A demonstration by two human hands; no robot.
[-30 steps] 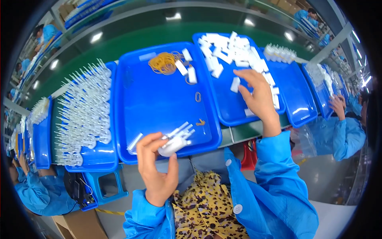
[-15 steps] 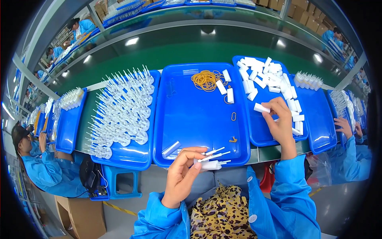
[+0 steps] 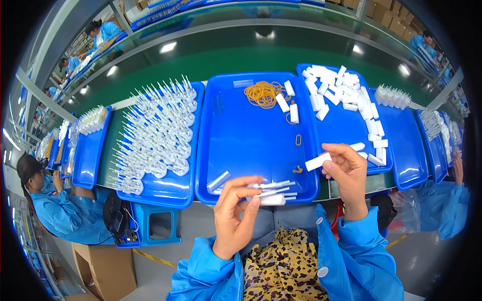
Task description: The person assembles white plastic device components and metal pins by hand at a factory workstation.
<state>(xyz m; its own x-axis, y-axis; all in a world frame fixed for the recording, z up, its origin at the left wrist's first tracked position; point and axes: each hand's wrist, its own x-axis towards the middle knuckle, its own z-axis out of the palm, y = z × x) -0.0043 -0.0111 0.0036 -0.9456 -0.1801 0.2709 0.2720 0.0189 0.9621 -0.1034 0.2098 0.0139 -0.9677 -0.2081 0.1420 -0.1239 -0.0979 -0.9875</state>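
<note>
Over the near edge of the middle blue tray (image 3: 251,145), my left hand (image 3: 233,215) is closed around several white thin-stemmed plastic pieces (image 3: 273,200), their stems pointing right. My right hand (image 3: 349,175) pinches a short white block-like piece (image 3: 317,162) between thumb and fingers, a little way right of those stems. More white blocks (image 3: 334,95) lie heaped in the right blue tray (image 3: 329,135), behind my right hand. Tan rubber bands (image 3: 264,95) and a few white blocks rest at the back of the middle tray.
Bunches of white stemmed pieces (image 3: 158,133) fill the left tray (image 3: 158,196). Another blue tray (image 3: 401,145) with upright stemmed pieces stands at far right. A green-topped bench (image 3: 241,52) runs behind. Co-workers sit to the left (image 3: 55,200) and right (image 3: 449,200).
My right hand has moved left and nearer from the right tray, bringing the white block beside the middle tray's right edge. My left hand still holds the stemmed pieces, barely shifted.
</note>
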